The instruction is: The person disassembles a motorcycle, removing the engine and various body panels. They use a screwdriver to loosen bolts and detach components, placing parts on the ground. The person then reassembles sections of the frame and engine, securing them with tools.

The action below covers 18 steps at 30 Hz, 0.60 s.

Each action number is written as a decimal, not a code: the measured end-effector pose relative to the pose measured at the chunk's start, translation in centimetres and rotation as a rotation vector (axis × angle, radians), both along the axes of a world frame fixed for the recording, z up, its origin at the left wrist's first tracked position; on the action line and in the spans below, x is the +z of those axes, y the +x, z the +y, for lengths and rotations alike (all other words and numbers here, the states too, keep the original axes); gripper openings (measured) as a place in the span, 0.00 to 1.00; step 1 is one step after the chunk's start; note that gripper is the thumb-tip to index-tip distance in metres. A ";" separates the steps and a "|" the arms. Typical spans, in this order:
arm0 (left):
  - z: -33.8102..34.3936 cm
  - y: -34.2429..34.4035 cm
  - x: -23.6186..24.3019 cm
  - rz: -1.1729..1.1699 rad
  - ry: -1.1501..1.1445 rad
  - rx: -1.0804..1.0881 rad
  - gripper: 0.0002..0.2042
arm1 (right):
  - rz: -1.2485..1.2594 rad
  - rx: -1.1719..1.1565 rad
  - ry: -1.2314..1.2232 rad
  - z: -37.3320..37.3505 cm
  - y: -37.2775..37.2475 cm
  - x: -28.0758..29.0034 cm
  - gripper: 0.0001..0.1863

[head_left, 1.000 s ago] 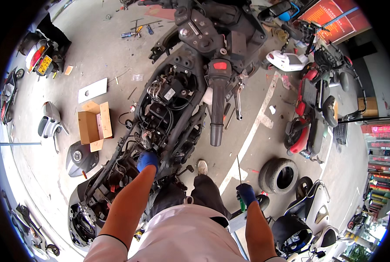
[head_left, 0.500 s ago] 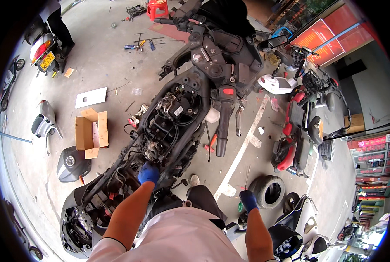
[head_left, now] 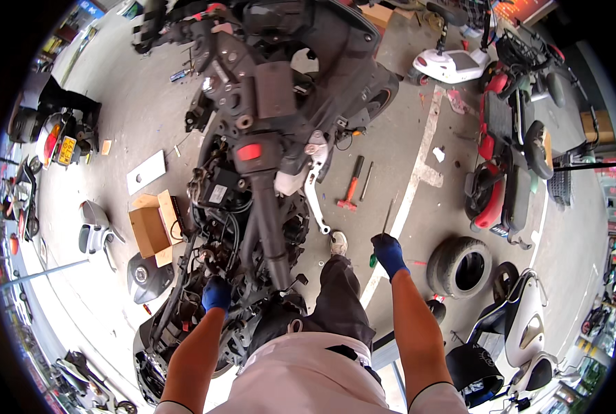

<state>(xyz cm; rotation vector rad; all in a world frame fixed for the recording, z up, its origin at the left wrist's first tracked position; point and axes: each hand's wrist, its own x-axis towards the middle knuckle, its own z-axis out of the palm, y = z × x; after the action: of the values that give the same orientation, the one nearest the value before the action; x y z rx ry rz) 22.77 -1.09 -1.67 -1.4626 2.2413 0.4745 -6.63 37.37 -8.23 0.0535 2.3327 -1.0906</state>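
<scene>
A partly stripped motorcycle [head_left: 218, 193] stands in front of me and to my left, its wiring and engine parts exposed. My left hand [head_left: 217, 294], in a blue glove, is down at the bike's open frame among hoses and cables; its fingertips are hidden. Out to the right, over the floor, my gloved right hand [head_left: 389, 255] is closed around a screwdriver [head_left: 373, 261]. The green handle shows below the fist, and the thin shaft points away from me. Nearest me on the bike are the black handlebar grip [head_left: 273, 259] and a silver lever [head_left: 315, 200].
A red-handled hammer [head_left: 352, 186] and a thin rod lie on the floor beyond my foot. Tires [head_left: 460, 268] sit to the right, near a red scooter [head_left: 494, 172]. On the left are an open cardboard box [head_left: 149, 231] and a fuel tank cover [head_left: 149, 276]. Another person [head_left: 63, 96] stands far left.
My view has shifted, bringing the handlebar and lever closer. My right hand has moved forward with the screwdriver. My left hand stays at the bike's frame.
</scene>
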 end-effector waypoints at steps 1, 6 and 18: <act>0.1 -0.2 0.1 -0.025 -0.021 -0.057 0.12 | 0.385 0.297 0.010 0.9 -0.9 -2.9 0.13; 0.6 2.1 -0.1 -0.140 -0.165 -0.023 0.13 | 0.272 0.374 0.141 -1.4 -4.6 -7.6 0.13; 0.2 2.2 -0.3 -0.138 -0.131 0.041 0.11 | -0.032 0.191 0.120 -2.8 -7.1 -12.1 0.18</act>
<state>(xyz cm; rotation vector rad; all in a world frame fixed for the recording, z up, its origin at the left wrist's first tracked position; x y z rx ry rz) 24.96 -0.91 -1.94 -1.5585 2.1718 0.2350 -13.76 34.61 -20.30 -0.1040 2.3187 -0.8502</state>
